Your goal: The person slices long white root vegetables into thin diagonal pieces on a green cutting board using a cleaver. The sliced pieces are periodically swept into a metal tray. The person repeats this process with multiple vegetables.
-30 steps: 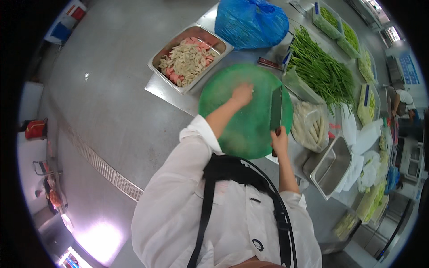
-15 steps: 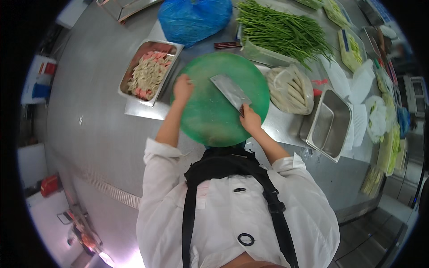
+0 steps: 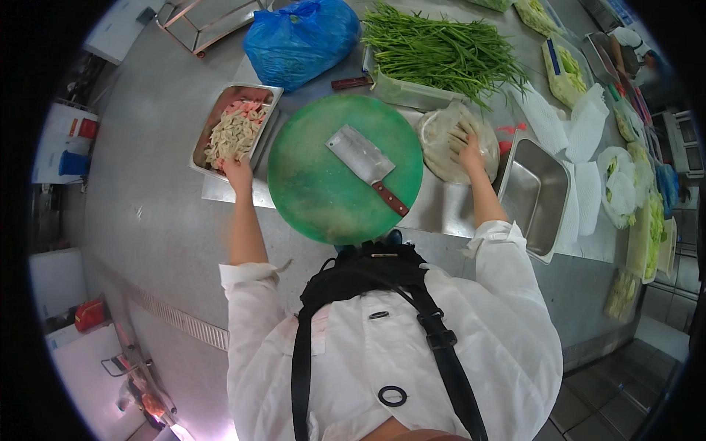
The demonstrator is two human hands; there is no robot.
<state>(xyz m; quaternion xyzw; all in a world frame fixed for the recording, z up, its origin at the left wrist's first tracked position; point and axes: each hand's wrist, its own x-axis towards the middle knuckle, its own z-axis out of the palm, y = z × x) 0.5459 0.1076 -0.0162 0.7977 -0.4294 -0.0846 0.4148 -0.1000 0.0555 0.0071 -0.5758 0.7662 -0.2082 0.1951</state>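
A cleaver [image 3: 362, 156] with a brown riveted handle lies flat on the round green cutting board [image 3: 309, 198], apart from both hands. My left hand [image 3: 237, 173] is at the near edge of the steel pan [image 3: 200, 151], its fingertips down among pale slices [image 3: 229, 140]. The slices partly hide those fingers, so whether they grip any is unclear. Pink pieces show among the slices. To the right of the board, my right hand [image 3: 471, 150] reaches onto the clear plastic bag [image 3: 439, 143] of long pale pieces. Its fingers are stretched out over them.
Behind the board sit a full blue plastic bag [image 3: 300, 40], a brown-handled tool [image 3: 351, 82] and a clear tub [image 3: 412, 92] heaped with long green stalks [image 3: 441, 51]. A deep steel pan [image 3: 540, 187] and white paper towels [image 3: 587, 198] stand at right. Cut vegetables lie beyond.
My right hand has let go of the cleaver, leaving it on the board, and moved right to the plastic bag. My left hand has moved from the board to the pan of slices.
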